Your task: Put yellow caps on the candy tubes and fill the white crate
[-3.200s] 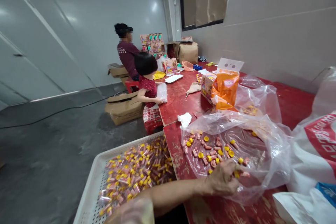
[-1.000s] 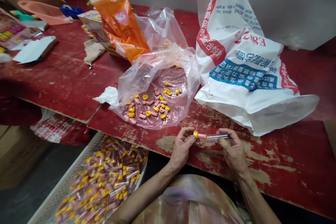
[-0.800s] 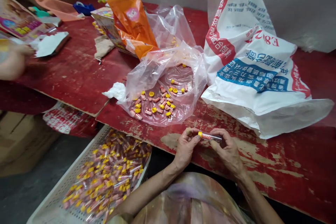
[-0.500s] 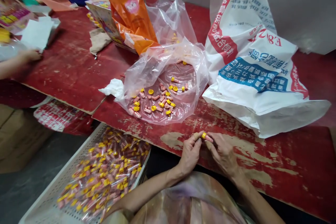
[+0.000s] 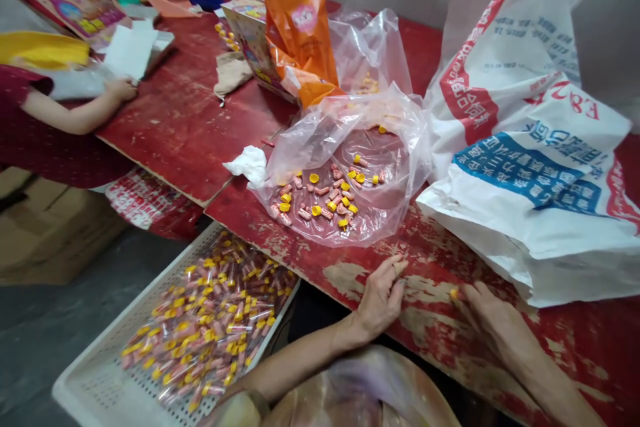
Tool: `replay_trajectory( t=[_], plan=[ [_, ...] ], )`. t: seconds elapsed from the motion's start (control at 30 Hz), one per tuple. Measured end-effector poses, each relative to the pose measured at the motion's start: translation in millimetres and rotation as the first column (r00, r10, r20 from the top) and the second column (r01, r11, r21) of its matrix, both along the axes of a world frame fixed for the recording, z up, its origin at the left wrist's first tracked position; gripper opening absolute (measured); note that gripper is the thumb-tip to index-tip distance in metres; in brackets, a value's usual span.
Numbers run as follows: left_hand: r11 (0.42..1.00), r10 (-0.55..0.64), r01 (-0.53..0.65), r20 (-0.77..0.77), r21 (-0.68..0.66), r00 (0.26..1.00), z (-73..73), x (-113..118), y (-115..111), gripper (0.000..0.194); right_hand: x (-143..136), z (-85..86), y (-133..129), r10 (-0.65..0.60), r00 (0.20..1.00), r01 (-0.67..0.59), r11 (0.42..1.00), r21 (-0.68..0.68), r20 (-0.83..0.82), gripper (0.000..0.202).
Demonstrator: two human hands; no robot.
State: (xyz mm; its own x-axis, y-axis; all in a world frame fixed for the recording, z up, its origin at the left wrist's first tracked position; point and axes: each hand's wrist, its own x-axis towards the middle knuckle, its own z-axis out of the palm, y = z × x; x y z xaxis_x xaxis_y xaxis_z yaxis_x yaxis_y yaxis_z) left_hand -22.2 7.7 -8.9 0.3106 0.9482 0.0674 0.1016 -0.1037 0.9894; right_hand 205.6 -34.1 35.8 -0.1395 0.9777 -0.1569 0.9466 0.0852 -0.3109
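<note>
My left hand [image 5: 381,297] rests at the edge of the worn red table [image 5: 280,240], its fingers bent and slightly apart, nothing visible between them. Further right, my right hand [image 5: 493,320] is blurred by motion. A small yellow-capped tube [image 5: 454,293] shows at its fingertips, mostly hidden by the fingers. Beyond my hands, a clear plastic bag [image 5: 395,203] lies spread out, holding loose pink-patterned tubes [image 5: 334,193] and yellow caps. Low on the left, a white perforated crate [image 5: 95,373] holds clear packets [image 5: 215,320] of many such yellow-capped tubes.
A large white printed sack [image 5: 520,227] stands on the right. Behind the clear bag are an orange bag [image 5: 300,33] and a printed box [image 5: 250,47]. Crumpled white tissue [image 5: 250,163] lies beside it. At left, another person's hand [image 5: 120,90] touches white paper [image 5: 133,50].
My hands have parted; the right has moved right with the yellow-capped tube, and the left has let go of it. The view has turned left, showing more of the other person's arm.
</note>
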Motion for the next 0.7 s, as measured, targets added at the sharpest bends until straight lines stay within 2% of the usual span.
replay_trajectory(
  t=[0.1,0.2,0.37,0.47,0.53,0.6,0.7],
  plan=[
    [0.997,0.060,-0.060,0.014,0.048,0.998,-5.7,-6,5,0.044,10,-4.6,-1,0.035,0.999,-0.033,0.997,-0.063,0.028,0.024],
    [0.996,0.068,-0.068,0.002,0.063,0.998,-7.4,-7,7,0.043,11,-10.5,-4,0.084,0.996,-0.083,0.995,-0.052,0.023,0.026],
    [0.997,0.036,-0.034,-0.032,0.063,0.999,-4.9,-5,9,0.041,8,-22.8,-4,0.111,0.988,-0.124,0.984,0.126,0.105,0.037],
    [0.997,0.031,-0.028,-0.044,0.074,0.999,-5.9,-4,11,0.042,6,-23.0,0,0.161,0.980,-0.187,0.947,0.259,0.120,0.045],
    [0.997,0.048,-0.045,-0.044,0.069,0.998,-7.1,-3,9,0.043,7,-20.5,-1,0.196,0.977,-0.215,0.921,0.326,0.090,0.045],
    [0.996,0.061,-0.059,-0.032,0.059,0.998,-6.8,-3,6,0.043,11,-21.5,-4,0.225,0.974,-0.215,0.917,0.335,0.011,0.038],
    [0.998,0.058,-0.058,0.002,0.018,0.998,-1.8,-5,2,0.045,19,-36.7,-4,0.226,0.963,-0.178,0.942,0.283,-0.147,0.027]
  ],
)
